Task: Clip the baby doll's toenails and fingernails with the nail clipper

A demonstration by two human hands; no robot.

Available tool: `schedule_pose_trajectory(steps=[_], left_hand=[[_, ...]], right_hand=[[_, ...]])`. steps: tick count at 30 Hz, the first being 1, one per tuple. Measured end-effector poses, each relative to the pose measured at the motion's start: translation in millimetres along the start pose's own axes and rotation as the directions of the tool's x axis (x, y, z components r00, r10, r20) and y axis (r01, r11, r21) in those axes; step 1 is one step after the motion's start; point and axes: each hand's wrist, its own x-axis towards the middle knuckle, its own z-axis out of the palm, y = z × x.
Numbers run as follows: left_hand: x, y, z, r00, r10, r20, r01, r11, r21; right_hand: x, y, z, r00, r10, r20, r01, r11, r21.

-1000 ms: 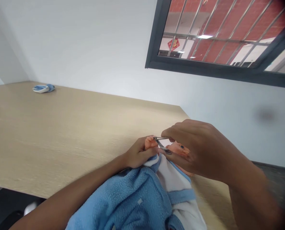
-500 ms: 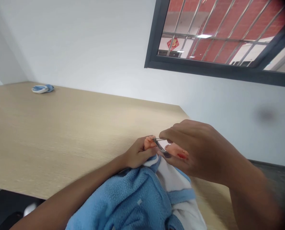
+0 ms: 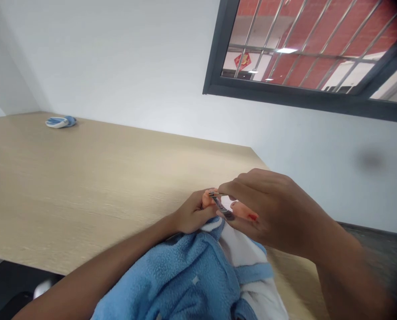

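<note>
A: Where are your nail clippers [image 3: 225, 213], and how do they behave?

B: Just below and right of the frame's middle, cutting end up against the doll's hand [image 3: 206, 201]; I can't tell whether metal meets it. Expect them to be light, stiff, springy and perhaps slick. Pinch them toward the free ends, as your right hand [image 3: 271, 209] does, thumb on one lever and forefinger on the other, spread in a V.

A: And your left hand [image 3: 195, 217]?

B: It's wrapped around the doll's hand, thumb in front. That little hand looks like smooth, slightly yielding plastic, so you do best to grip near the wrist, your fingertips clear of the cutting end.

A: What lies further out?

B: Just right of the clippers, partly hidden by your right hand, is what looks like the doll's head [image 3: 241, 209]. Its fleece clothing [image 3: 181, 266] fills the bottom middle, soft and likely to bunch in your grip.

A: Any containers?

B: None you can be sure of. The blue-and-white fabric piece [image 3: 60, 122] in the upper left, far back on the table [image 3: 85, 178], may be hollow; its contents, if any, don't show.
</note>
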Motion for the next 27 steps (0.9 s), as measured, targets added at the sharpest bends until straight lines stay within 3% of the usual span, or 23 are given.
schedule_pose_trajectory(steps=[9, 27], left_hand=[[-0.5, -0.9, -1.4, 1.0, -0.003, 0.0, 0.003, 1.0, 0.017], [-3.3, -6.3, -3.5, 0.999, -0.032, -0.024, 0.033, 0.999, 0.037]], right_hand=[[1.3, -2.3, 0.0, 1.0, -0.004, -0.006, 0.004, 1.0, 0.011], [0.0, -4.4, 0.6, 0.996, -0.09, -0.003, 0.089, 0.986, -0.144]])
